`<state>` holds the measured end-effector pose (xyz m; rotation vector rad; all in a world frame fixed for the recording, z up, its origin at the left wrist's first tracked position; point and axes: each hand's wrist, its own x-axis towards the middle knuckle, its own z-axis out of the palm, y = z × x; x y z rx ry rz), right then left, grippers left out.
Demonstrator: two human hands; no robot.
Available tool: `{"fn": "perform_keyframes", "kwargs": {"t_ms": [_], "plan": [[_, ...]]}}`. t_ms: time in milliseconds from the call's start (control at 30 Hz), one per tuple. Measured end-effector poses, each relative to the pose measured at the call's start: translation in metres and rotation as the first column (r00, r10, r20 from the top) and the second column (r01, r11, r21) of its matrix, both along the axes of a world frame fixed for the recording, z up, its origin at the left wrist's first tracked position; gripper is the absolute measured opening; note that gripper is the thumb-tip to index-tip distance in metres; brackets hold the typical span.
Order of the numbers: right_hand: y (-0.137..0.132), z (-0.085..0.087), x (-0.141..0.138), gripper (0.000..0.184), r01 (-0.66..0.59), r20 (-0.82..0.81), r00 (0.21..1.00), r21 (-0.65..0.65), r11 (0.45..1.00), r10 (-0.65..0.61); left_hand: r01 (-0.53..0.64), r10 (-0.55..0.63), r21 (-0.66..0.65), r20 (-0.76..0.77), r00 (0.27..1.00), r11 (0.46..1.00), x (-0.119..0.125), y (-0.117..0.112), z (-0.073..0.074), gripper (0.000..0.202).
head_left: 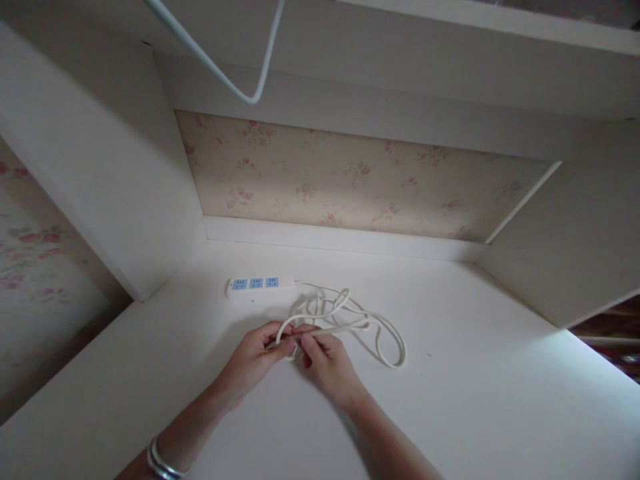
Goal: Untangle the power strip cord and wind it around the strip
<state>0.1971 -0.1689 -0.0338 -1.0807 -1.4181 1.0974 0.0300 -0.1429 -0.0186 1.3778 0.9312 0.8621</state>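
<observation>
- Head view: L hand [255,357] nearly closed, thumb & fingers pinching white cable [345,327]; silver bangles [158,461] on L wrist.
- R hand [327,367] right beside it, also pinching cable btwn thumb & fingers.
- Rest of cable in loose loops on white desk [465,380], behind & to R of hands.
- Power strip [261,285] w/ 3 blue socket panels lies flat, behind hands & a bit L; cable runs from its R end.
- Floral wallpaper [325,180] at back.
</observation>
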Motion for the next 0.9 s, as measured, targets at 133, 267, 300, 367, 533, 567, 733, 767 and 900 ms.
{"fn": "perform_keyframes", "kwargs": {"t_ms": [133, 267, 300, 367, 533, 567, 733, 767, 900], "plan": [[0.005, 0.011, 0.015, 0.042, 0.166, -0.28, 0.944, -0.063, 0.984, -0.177, -0.093, 0.098, 0.07, -0.08, 0.992, 0.993, -0.004, 0.004, 0.001, 0.036], [0.007, 0.027, 0.042, 0.038, 0.311, -0.596, 0.728, -0.151, 0.938, -0.338, -0.234, 0.342, 0.388, -0.237, 0.909, 0.892, -0.016, 0.017, -0.006, 0.032], [0.007, 0.03, 0.049, 0.036, 0.372, -0.641, 0.667, -0.158, 0.915, -0.381, -0.233, 0.372, 0.435, -0.267, 0.889, 0.87, -0.019, 0.02, -0.009, 0.031], [0.009, 0.035, 0.063, 0.032, 0.499, -0.708, 0.543, -0.161, 0.852, -0.452, -0.206, 0.372, 0.467, -0.295, 0.88, 0.86, -0.023, 0.022, -0.012, 0.028], [0.014, 0.035, 0.081, 0.028, 0.621, -0.757, 0.419, -0.165, 0.766, -0.502, -0.242, 0.411, 0.48, -0.285, 0.866, 0.843, -0.024, 0.018, -0.011, 0.028], [0.014, 0.034, 0.081, 0.028, 0.622, -0.759, 0.414, -0.167, 0.765, -0.503, -0.256, 0.413, 0.457, -0.286, 0.865, 0.852, -0.023, 0.017, -0.01, 0.029], [0.013, 0.032, 0.078, 0.028, 0.628, -0.752, 0.399, -0.193, 0.754, -0.525, -0.359, 0.404, 0.248, -0.16, 0.901, 0.9, -0.022, 0.017, -0.003, 0.028], [0.013, 0.032, 0.078, 0.029, 0.63, -0.743, 0.408, -0.192, 0.753, -0.531, -0.389, 0.417, 0.217, -0.102, 0.903, 0.895, -0.022, 0.018, -0.001, 0.029], [0.014, 0.029, 0.08, 0.027, 0.65, -0.695, 0.419, -0.22, 0.727, -0.585, -0.432, 0.412, 0.052, 0.214, 0.886, 0.9, -0.026, 0.018, 0.006, 0.031]]}}
